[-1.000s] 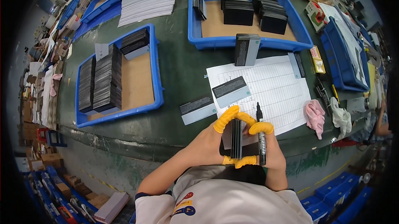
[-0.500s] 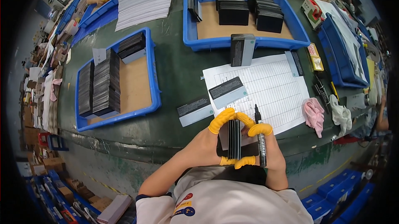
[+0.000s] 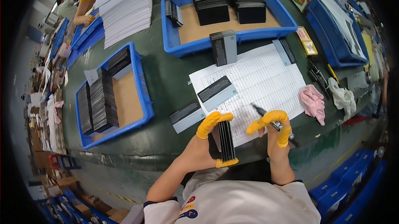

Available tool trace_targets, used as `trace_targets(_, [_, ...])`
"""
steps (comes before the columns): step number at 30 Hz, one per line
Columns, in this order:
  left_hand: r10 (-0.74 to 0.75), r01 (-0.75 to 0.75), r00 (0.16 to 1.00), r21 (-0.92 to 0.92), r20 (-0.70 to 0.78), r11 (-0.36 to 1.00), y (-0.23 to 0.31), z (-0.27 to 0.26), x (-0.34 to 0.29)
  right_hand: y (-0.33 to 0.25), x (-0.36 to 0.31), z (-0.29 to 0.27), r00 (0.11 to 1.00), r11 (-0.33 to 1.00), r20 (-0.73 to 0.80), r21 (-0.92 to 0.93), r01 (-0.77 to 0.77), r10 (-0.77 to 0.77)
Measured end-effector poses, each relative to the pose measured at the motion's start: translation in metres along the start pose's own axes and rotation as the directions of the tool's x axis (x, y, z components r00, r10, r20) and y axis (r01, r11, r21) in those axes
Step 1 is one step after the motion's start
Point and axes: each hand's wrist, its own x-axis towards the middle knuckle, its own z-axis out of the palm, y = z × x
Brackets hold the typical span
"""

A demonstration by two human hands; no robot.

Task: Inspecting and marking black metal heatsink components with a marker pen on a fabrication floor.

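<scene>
Yellow finger cots cover the fingertips of both hands. My left hand grips a small stack of black cards on edge, thumb below and fingers above, close to the table's front edge. To its right, my right hand holds a black marker slantwise, its tip toward the upper left; the fingers do not touch the stack. Beyond them lies a printed table sheet. One black-and-grey card rests on the sheet, and another card lies beside it on the left.
A blue tray with packed black cards is at left; another blue tray stands at the back. An upright card stack stands before it. Pink cloth and white cloth lie right. A person in yellow works far left.
My right hand has come off the card stack and moved right, apart from the left hand. The marker has gone from nearly upright to slanted. The whole view has shifted slightly.
</scene>
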Motion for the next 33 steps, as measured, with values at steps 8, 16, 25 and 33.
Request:
trace_targets(8, [0.131,-0.136,0.99,-0.163,-0.045,0.977,-0.003,0.003,0.002,-0.004,0.008,-0.001,0.994,0.989,0.08,-0.124,0.078,-0.069])
trace_targets(16, [0.176,-0.187,0.981,-0.163,-0.077,0.969,-0.004,0.007,0.003,-0.002,0.004,0.008,0.992,0.99,-0.02,-0.066,-0.128,0.127])
trace_targets(25, [0.197,-0.206,0.978,-0.166,-0.069,0.964,-0.002,0.004,0.004,0.004,0.003,0.007,0.996,0.988,-0.002,-0.125,-0.092,0.093])
trace_targets(33, [0.155,-0.159,0.987,-0.126,-0.036,0.979,-0.002,0.003,0.003,0.006,0.003,0.007,0.997,0.987,-0.013,-0.135,-0.082,0.081])
